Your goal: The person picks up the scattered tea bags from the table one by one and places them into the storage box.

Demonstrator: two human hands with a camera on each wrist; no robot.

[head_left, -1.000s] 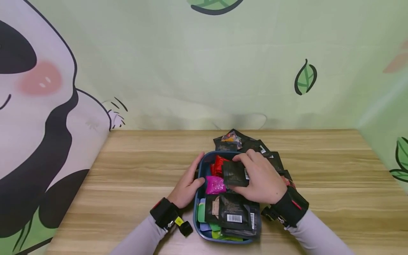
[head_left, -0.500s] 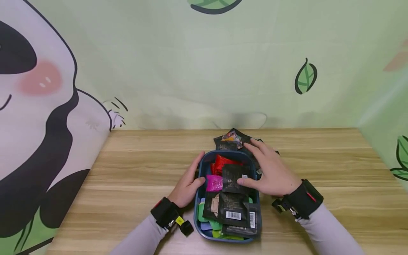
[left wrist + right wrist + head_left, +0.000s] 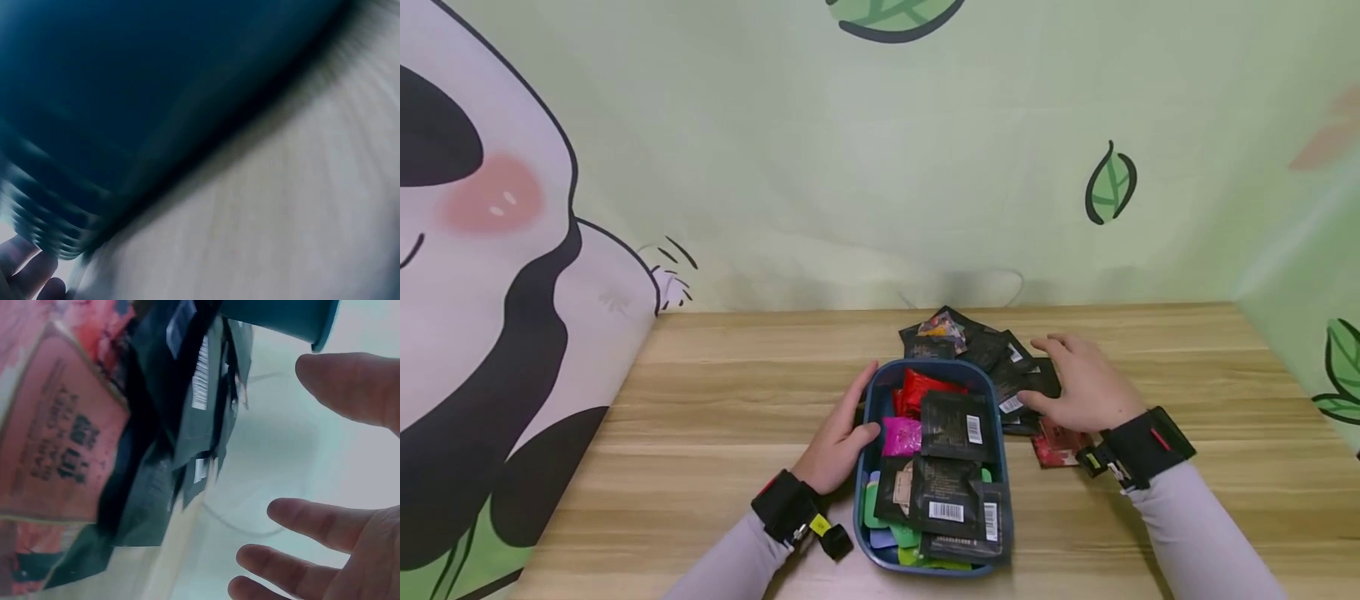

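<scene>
The left hand lies straight-fingered along the bin, likely steadying it, while the right hand, fingers apart and empty, hangs by packets on the bench beside the bin, probably there for easy reach.

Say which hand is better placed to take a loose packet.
Likely the right hand: it hovers near the loose black packets, holding nothing. The left hand rests against the blue bin, farther from them.

Smooth plastic bin, glossy pink packet, matt black sachets
</scene>
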